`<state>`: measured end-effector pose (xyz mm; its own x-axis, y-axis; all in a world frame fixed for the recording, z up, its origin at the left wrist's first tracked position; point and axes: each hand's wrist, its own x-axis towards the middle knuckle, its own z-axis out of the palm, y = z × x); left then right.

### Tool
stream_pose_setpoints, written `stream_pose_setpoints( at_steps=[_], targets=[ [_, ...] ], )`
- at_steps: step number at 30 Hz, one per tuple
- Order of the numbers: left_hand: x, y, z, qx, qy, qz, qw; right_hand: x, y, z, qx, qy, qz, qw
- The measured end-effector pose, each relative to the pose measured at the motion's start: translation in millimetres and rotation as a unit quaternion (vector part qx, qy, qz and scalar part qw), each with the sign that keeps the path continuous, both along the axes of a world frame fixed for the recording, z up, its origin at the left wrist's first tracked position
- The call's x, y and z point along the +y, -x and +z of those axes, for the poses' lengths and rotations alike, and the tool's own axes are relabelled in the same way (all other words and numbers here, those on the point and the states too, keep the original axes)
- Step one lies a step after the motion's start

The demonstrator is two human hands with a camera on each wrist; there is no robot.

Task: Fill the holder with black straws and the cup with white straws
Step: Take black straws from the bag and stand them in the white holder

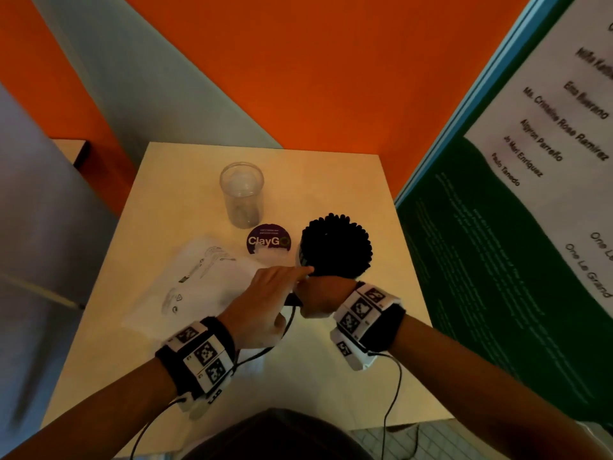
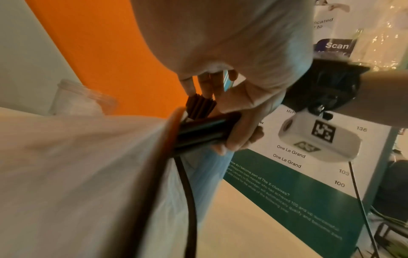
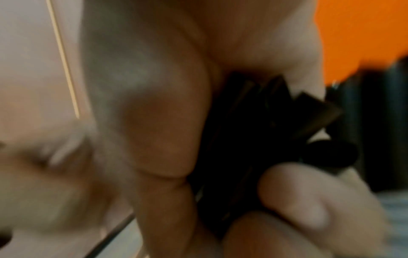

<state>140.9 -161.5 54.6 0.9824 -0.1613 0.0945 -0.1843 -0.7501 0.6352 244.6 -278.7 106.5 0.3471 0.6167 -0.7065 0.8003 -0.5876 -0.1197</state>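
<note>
A white holder [image 1: 299, 257] packed with several black straws [image 1: 336, 247] stands right of the table's centre. My right hand [image 1: 323, 297] is just in front of it. Its fingers [image 3: 298, 192] curl round a short bundle of black straws [image 2: 198, 134], held roughly level. My left hand [image 1: 265, 293] is beside it with the index finger straight, its tip at the holder's near rim. In the left wrist view, the left fingertips [image 2: 205, 83] touch the bundle's ends [image 2: 199, 108]. A clear plastic cup [image 1: 241, 194] stands upright at the back.
A flat white plastic bag [image 1: 199, 283] lies left of the hands; its contents are unclear. A round purple ClayGo sticker [image 1: 268, 241] sits between cup and holder. A green and white poster board [image 1: 497, 227] stands along the table's right edge. An orange wall is behind.
</note>
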Motion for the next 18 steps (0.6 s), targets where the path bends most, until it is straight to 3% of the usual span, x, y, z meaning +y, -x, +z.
stream_pose_setpoints(
  at_steps=[3,9,11,13,15,18],
  targets=[
    [-11,-6,-4,-0.022,-0.002,0.014,1.000,-20,-2,21,-0.021,-0.015,0.028,0.999],
    [-24,-22,0,0.069,0.063,0.044,0.995,-51,7,63,0.020,-0.147,-0.008,0.989],
    [-27,-24,1,0.068,0.095,0.053,0.992,-60,8,72,0.040,-0.277,-0.055,0.959],
    [-28,-25,3,0.074,0.124,0.068,0.987,-66,10,75,0.014,-0.443,-0.098,0.891],
    [-29,-27,4,0.066,0.143,0.084,0.984,-68,19,71,-0.037,-0.555,-0.088,0.826],
    [-34,-27,6,0.042,0.143,0.067,0.987,-62,27,55,-0.070,-0.576,-0.082,0.810]
  ],
)
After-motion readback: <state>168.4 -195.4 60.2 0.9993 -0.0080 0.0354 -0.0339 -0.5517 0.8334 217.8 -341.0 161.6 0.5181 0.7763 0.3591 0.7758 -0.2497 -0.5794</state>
